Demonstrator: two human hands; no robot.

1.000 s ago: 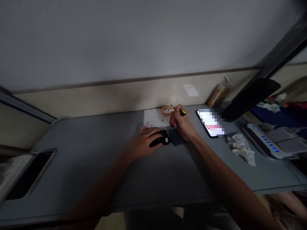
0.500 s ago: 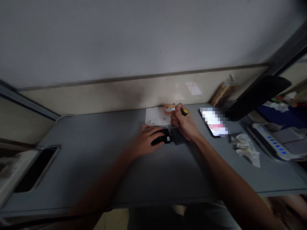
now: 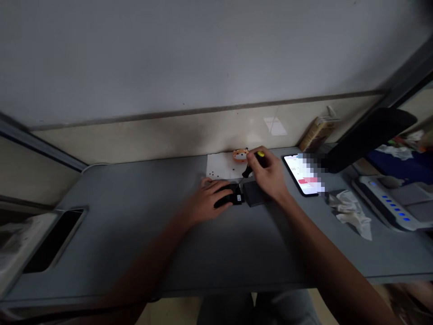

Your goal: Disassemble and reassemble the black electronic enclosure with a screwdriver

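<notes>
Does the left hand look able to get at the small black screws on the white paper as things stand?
Probably yes. The left hand rests on the black device, beside the white paper, and nothing appears to stand between it and the small black screws.

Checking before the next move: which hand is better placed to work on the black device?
Probably right: the right hand grips a yellow-capped screwdriver just beside the black device, while the left hand lies over that device, seemingly holding it down.
</notes>
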